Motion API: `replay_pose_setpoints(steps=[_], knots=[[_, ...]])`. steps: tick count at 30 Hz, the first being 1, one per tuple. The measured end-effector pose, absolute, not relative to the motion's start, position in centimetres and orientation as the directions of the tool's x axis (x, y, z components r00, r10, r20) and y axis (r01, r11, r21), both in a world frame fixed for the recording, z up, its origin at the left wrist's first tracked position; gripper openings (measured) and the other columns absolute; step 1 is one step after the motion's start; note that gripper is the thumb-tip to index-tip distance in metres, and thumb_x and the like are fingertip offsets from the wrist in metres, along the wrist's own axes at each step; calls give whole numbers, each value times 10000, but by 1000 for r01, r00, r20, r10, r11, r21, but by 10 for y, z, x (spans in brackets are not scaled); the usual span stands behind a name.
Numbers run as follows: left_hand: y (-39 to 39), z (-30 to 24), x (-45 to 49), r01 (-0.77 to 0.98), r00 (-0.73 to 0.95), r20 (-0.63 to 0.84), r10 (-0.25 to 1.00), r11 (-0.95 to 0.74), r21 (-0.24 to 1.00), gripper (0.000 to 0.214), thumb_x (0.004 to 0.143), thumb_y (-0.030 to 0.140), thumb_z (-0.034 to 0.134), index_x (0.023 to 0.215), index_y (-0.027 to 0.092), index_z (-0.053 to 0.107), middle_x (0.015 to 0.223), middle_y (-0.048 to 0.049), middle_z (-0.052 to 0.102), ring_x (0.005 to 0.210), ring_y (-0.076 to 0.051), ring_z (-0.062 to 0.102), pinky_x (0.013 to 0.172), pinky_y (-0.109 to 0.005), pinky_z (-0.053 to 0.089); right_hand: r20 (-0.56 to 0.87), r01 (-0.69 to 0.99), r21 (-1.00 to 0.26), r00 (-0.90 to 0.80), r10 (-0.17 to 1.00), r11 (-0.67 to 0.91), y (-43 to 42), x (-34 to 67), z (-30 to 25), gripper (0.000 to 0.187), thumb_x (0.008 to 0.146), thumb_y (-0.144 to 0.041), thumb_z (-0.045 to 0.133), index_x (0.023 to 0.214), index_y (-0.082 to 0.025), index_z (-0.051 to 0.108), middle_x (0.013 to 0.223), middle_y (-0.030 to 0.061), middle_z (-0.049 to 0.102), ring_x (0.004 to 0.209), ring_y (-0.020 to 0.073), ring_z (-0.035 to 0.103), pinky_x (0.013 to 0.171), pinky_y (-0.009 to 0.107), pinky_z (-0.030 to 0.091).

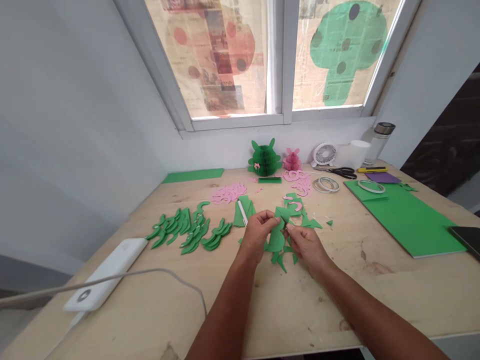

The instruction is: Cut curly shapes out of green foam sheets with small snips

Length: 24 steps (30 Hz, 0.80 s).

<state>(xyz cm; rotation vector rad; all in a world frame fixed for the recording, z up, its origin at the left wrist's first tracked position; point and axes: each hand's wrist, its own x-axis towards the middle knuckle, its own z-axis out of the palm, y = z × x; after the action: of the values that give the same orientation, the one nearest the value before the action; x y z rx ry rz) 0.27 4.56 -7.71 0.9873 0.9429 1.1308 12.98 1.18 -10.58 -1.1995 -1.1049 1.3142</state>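
Green paper (276,242) between two hands

The piece of paper was near the middle of the bench (375,295), held up in front of the person. It was longer one way than the other. Its long way ran from the far side of the bench back toward the person, with a round edge at the near end and a flat, folded-looking part at the far end.

The left hand (258,232) was the surer one. Its fingers were pinched on the far part of the paper, with the thumb on top. So the paper lay just to the right of those fingers and hung down toward the person.

The right hand (306,246) was close by on the other side. Its fingers were bunched up at the paper's right edge. Something small and dark showed there, but I can't tell if those fingers gripped the paper or that dark bit.

Under and around the hands lay green scraps (280,263). A white stick (242,212) was just past the left hand. Piles of curved green pieces (193,245) sat off to the left, and pink pieces (229,193) lay farther back.
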Motion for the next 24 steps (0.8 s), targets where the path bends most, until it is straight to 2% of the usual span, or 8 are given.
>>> replay_pose_setpoints(steps=[6, 15, 24], knots=[[46, -77, 2, -266, 179, -102, 979, 148, 952, 228, 586, 304, 708, 560, 164, 530, 516, 33, 513, 475, -80, 437, 476, -209, 315, -90, -77, -993, 7, 996, -89, 12, 129, -103, 541, 684, -693, 559, 581, -162, 546, 399, -93, 238, 393, 61, 148, 385, 228, 79], [46, -76, 3, -294, 116, -92, 989, 123, 948, 216, 571, 285, 715, 570, 164, 536, 518, 51, 465, 478, -68, 385, 494, -205, 317, -79, -52, -996, 6, 997, -79, 12, 130, -105, 524, 708, -675, 551, 574, -169, 531, 404, -89, 249, 394, 63, 168, 389, 231, 98], [45, -75, 3, -343, 133, -100, 986, 140, 929, 214, 571, 262, 724, 558, 158, 538, 487, 67, 434, 466, -58, 370, 513, -205, 341, -77, -75, -994, 10, 997, -76, 11, 128, -103, 546, 685, -699, 559, 519, -202, 406, 415, -90, 232, 401, 58, 155, 389, 231, 81]])
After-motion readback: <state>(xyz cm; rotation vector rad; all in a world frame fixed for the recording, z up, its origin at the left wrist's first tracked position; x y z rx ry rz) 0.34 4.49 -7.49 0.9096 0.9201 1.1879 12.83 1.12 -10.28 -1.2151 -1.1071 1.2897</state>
